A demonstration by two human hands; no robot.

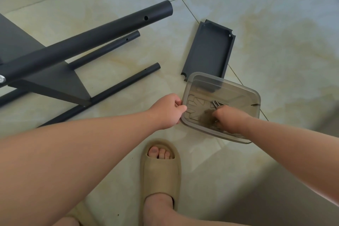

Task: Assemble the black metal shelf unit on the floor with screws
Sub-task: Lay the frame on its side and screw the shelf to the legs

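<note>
Closest, at 6 o'clock, is my tan slipper (161, 170). At 10 o'clock the black shelf frame (55, 51) lies on the floor (275, 33). My left hand (169, 111) grips the clear box (238, 93) rim; my right hand (230, 117) curls among screws (216, 105), and I can't tell if it holds one.

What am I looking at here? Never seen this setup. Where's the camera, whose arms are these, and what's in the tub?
There is no robot. A person wears one camera on the head, looking forward and down, so the two arms are their own. The left hand grips the rim of a smoky clear plastic tub. The right hand reaches inside among small metal screws; whether it has pinched one is not clear. On the tiled floor lie the part-built black shelf frame and a loose black panel. The foot in the beige sandal is the wearer's.
</note>
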